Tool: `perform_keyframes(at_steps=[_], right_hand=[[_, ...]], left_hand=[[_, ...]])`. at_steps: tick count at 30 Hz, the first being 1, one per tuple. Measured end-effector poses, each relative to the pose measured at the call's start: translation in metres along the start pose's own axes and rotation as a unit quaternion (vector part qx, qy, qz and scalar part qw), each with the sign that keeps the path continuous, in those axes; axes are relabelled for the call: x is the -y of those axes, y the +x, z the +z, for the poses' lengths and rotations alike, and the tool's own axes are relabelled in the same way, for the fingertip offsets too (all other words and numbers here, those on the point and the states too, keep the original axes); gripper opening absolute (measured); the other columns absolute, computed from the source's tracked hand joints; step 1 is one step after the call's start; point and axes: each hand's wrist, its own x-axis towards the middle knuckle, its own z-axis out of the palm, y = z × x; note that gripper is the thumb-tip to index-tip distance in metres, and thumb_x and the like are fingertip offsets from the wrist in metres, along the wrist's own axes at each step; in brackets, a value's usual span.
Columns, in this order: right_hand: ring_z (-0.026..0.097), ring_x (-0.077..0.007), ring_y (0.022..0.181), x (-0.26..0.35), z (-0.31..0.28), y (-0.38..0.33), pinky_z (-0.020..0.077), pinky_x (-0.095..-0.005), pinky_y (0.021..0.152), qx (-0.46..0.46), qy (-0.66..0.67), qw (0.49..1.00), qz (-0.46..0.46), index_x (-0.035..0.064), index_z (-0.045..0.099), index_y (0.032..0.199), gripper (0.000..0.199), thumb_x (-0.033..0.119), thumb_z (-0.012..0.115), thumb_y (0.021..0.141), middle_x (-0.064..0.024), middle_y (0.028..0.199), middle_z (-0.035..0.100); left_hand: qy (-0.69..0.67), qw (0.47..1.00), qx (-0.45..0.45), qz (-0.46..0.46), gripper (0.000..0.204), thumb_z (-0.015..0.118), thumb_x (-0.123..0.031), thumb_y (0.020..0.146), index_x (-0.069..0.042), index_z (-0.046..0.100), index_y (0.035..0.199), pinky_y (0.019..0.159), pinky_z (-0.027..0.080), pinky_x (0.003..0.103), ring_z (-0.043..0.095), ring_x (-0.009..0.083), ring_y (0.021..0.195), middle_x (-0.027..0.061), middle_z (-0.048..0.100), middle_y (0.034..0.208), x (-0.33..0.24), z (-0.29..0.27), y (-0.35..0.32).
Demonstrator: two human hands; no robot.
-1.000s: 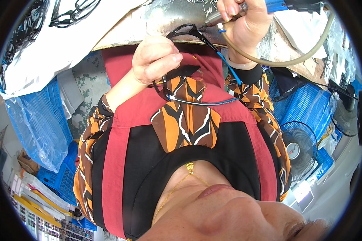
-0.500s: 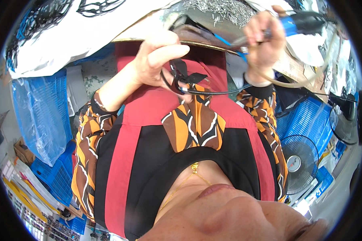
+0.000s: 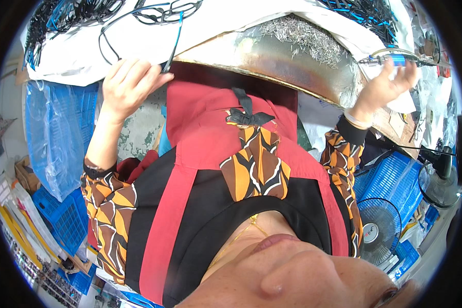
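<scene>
My left hand (image 3: 129,86) is closed round a black and blue eyeglass frame (image 3: 177,42) over the white cloth at the upper left. The frame's thin temple arms stick up past the fingers. At the upper right, my right hand (image 3: 384,91) has its fingers spread beside a blue and black power screwdriver (image 3: 397,59). This tool lies sideways with its thin tip to the left, and a pale hose runs along it. Whether the fingertips still touch the tool I cannot tell.
Small silver pins (image 3: 305,38) lie heaped on a worn metal tray (image 3: 272,56) at the table edge. More dark frames (image 3: 77,15) rest on the white cloth (image 3: 215,25). Blue crates (image 3: 61,133) stand left, and a fan (image 3: 377,228) stands right.
My left hand has moved left and away from my body with the eyeglass frame. My right hand has moved right, and its fingers have opened from the screwdriver, which now lies further right.
</scene>
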Motion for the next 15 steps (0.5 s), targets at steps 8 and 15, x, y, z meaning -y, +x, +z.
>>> perform_keyframes(at_steps=[8,15], right_hand=[[0.070,-0.0310,0.103,0.060,0.205,0.037,0.0547,-0.0382,0.087,0.339,0.032,0.928,-0.150,0.0038,0.072,0.112,0.025,0.017,0.062,0.094,-0.0153,0.115,0.072],[0.071,-0.0256,0.101,0.046,0.336,0.066,0.0491,-0.0428,0.085,0.387,-0.357,0.813,-0.249,0.0123,0.080,0.098,0.024,0.029,0.067,0.086,-0.0102,0.103,0.076]], left_hand=[[0.003,0.983,0.042,-0.179,0.028,0.079,-0.024,0.086,-0.005,0.065,0.102,0.101,0.047,0.044,0.059,0.0328,0.118,0.0114,0.063,0.125,0.016,0.097,0.075],[-0.070,0.959,0.133,-0.239,0.070,0.078,-0.023,0.088,-0.010,0.045,0.149,0.118,0.036,0.050,0.044,0.0426,0.140,0.0191,0.044,0.153,0.004,0.091,0.083]])
